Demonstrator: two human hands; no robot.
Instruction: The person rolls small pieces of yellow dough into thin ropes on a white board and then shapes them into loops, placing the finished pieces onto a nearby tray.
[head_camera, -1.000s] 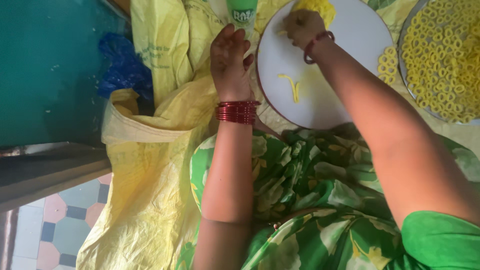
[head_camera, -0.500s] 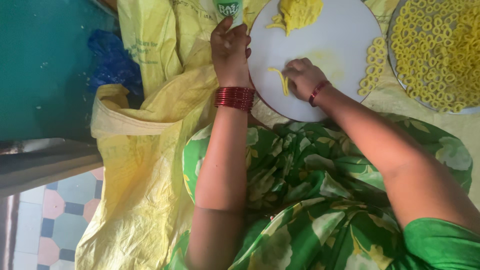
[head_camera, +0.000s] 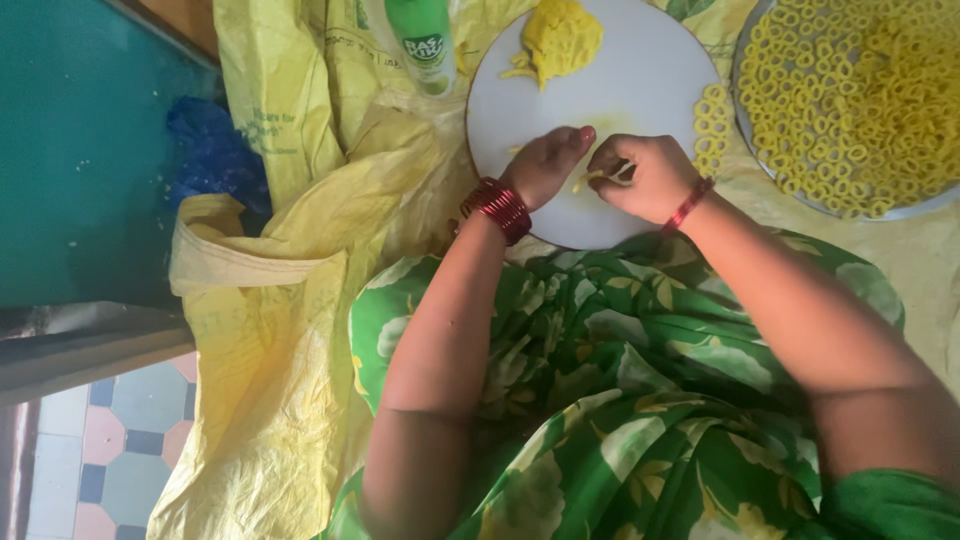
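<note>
My left hand (head_camera: 545, 163), with red bangles at the wrist, and my right hand (head_camera: 643, 176) meet over the near part of a round white board (head_camera: 640, 85). Between their fingertips is a thin strip of yellow dough (head_camera: 600, 177), pinched by the right hand and touched by the left. A lump of yellow dough (head_camera: 560, 38) sits at the board's far edge. A few small dough rings (head_camera: 712, 115) lie on the board's right rim.
A large round tray (head_camera: 850, 195) at the top right carries several yellow dough rings. A green bottle (head_camera: 423, 42) lies on the yellow plastic sheet (head_camera: 270, 330). A blue bag (head_camera: 212, 150) and teal wall are at left, tiled floor below.
My left hand came down from the board's far-left edge to the near middle. My right hand moved from the dough lump toward me with a strip, and both hands now meet.
</note>
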